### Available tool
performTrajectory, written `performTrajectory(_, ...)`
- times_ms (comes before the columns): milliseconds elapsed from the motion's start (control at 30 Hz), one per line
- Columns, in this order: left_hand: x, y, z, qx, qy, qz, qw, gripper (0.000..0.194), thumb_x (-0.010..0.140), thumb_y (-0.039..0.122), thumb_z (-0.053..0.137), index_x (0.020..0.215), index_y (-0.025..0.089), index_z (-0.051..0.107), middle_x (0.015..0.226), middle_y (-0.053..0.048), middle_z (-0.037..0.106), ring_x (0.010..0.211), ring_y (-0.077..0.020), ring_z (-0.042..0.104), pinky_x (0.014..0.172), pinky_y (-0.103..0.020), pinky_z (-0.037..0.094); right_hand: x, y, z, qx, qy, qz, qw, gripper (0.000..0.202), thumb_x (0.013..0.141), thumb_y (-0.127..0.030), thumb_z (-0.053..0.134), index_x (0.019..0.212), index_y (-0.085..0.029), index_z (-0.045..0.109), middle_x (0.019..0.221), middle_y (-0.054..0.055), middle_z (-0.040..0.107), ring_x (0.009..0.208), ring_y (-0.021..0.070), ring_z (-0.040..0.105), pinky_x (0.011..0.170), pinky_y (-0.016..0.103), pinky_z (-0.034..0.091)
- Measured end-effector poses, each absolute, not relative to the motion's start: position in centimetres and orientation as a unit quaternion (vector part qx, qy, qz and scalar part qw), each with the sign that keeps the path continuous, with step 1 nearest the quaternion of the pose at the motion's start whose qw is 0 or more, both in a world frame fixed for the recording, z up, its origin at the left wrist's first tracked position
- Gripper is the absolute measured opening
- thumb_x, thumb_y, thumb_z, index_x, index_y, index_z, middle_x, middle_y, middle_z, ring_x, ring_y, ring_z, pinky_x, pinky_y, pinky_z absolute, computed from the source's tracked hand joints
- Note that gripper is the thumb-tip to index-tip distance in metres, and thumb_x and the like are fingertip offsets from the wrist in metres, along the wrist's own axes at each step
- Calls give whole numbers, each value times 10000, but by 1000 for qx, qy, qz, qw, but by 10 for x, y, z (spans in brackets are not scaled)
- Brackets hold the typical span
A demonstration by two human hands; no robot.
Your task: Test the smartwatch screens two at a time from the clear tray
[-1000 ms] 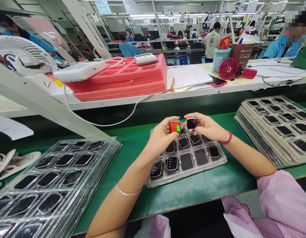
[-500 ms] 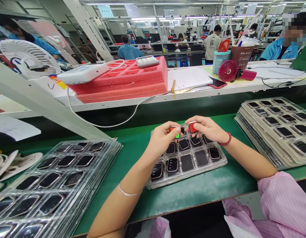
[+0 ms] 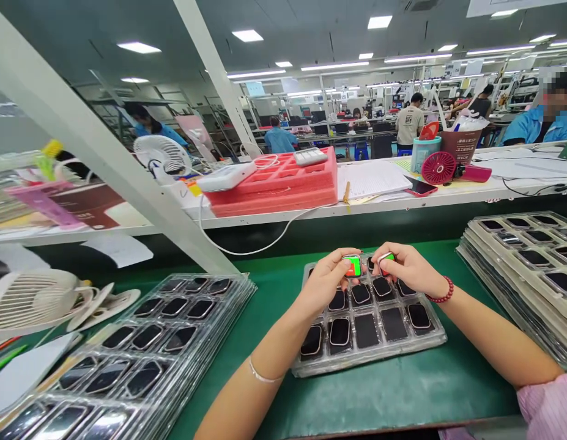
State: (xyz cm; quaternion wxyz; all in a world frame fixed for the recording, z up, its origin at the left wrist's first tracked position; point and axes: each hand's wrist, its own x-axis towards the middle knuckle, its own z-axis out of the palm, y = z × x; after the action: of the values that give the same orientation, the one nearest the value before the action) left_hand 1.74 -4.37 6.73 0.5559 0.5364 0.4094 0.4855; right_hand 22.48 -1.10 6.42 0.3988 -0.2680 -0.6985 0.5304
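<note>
My left hand point(image 3: 326, 278) is closed on a smartwatch point(image 3: 355, 266) whose lit screen shows green and orange-red. In my right hand point(image 3: 409, 269) is a second smartwatch point(image 3: 386, 259), tilted, its screen partly green and red and partly covered by my thumb. Both hands are held over the far side of a clear plastic tray point(image 3: 370, 360). Several dark-screened watches, such as this watch point(image 3: 340, 332), sit in the tray's pockets. Two front pockets point(image 3: 366, 330) hold no watch. My fingers hide part of the back row.
Stacked trays of watches stand left point(image 3: 173, 336) and right point(image 3: 507, 269) on the green mat point(image 3: 379, 397). Above is a white shelf point(image 3: 283, 214) with red foam point(image 3: 274, 195), papers and a pink fan point(image 3: 438, 168). A white cable point(image 3: 246, 252) hangs down. Other people work beyond.
My view has shifted up and left. The left watch's screen has gone from mostly red to mostly green; the right watch has tilted and now shows green too. A tray watch's text screen has gone dark.
</note>
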Motion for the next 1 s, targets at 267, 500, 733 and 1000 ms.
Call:
performTrajectory(267,16,-47,71,564,383,487,546,486,735,268,764,1188,174,615,911,-66,721,716,-146,649,584,-233,440,224,-13,66,-283,-698,541,374,206,821,-301,692,956,-161,622,834,52,693,576,98,561,499,206,480)
performTrajectory(500,18,-49,64,561,364,495,555,491,677,190,779,1146,174,633,918,-72,713,842,-196,671,724,-298,500,228,-17,63,-299,-712,520,364,312,847,-341,692,1108,-192,606,944,86,693,618,138,581,544,273,538)
performTrajectory(733,17,-47,62,567,361,502,544,416,699,326,821,1034,151,646,841,-62,674,849,-212,676,688,-293,511,232,-11,53,-308,-739,490,344,310,865,-384,677,1113,-210,612,960,80,693,665,159,601,550,264,524)
performTrajectory(1000,16,-47,70,550,406,491,540,422,780,482,729,1029,146,678,818,-62,718,562,-121,621,474,-206,376,226,-14,66,-288,-737,490,366,188,842,-287,658,983,-163,632,839,52,692,619,117,575,531,212,471)
